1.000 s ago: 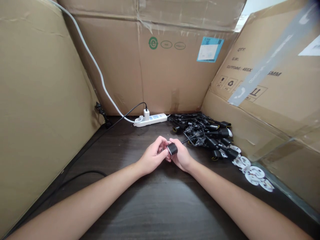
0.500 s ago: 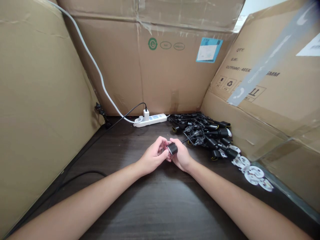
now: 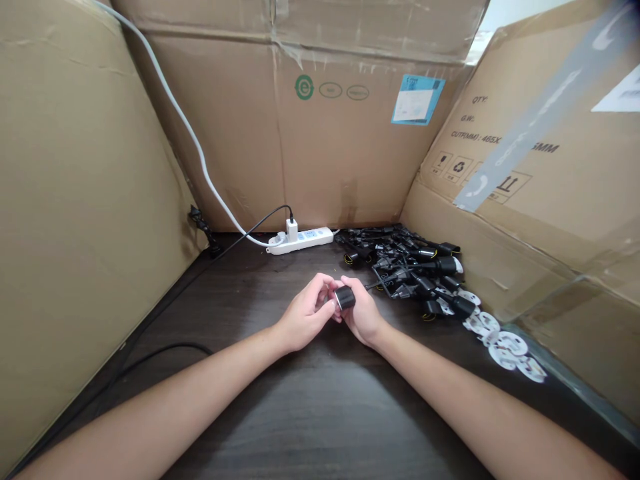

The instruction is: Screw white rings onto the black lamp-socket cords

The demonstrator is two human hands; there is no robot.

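Both my hands meet over the middle of the dark wooden table [image 3: 300,413]. Between them is a small black cylindrical socket [image 3: 345,297] with a thin black wire trailing to the right. My right hand [image 3: 364,313] wraps round its underside. My left hand [image 3: 306,312] pinches its left end with curled fingers. A heap of similar black sockets and wires [image 3: 407,267] lies just behind and to the right of my hands. Several white round discs [image 3: 505,343] are strewn along the right side.
Cardboard boxes wall the table in on the left [image 3: 75,200], at the back [image 3: 325,133] and on the right [image 3: 540,187]. A white power strip [image 3: 303,240] with a plugged-in charger lies at the back. A white cable and a black cable [image 3: 165,347] run along the left.
My hands and the socket have stayed in the same spot; only the fingers have shifted slightly round it.
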